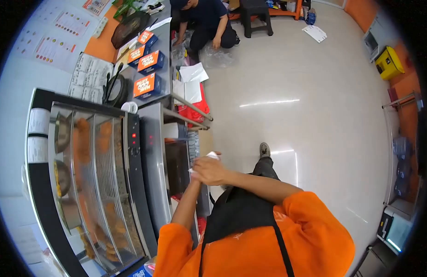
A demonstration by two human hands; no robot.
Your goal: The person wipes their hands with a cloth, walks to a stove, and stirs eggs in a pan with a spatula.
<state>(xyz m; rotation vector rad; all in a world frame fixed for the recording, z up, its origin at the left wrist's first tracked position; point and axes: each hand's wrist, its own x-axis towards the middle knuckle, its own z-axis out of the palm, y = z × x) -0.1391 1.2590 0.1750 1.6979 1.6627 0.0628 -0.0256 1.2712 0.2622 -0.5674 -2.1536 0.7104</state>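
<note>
My right hand is closed over my left hand in front of my body, with the fingers wrapped round it. Between the two hands is a crumpled white tissue. One end of it pokes out past the fingers and a small white edge shows on the other side. Much of my left hand is hidden beneath the right. Both hands are above the floor, just right of the metal counter and its open shelf.
A glass food warmer with fried food on racks stands at left. Blue and orange boxes line the counter behind it. Another person crouches beside plastic bags at the back. A black stool and white papers are farther off.
</note>
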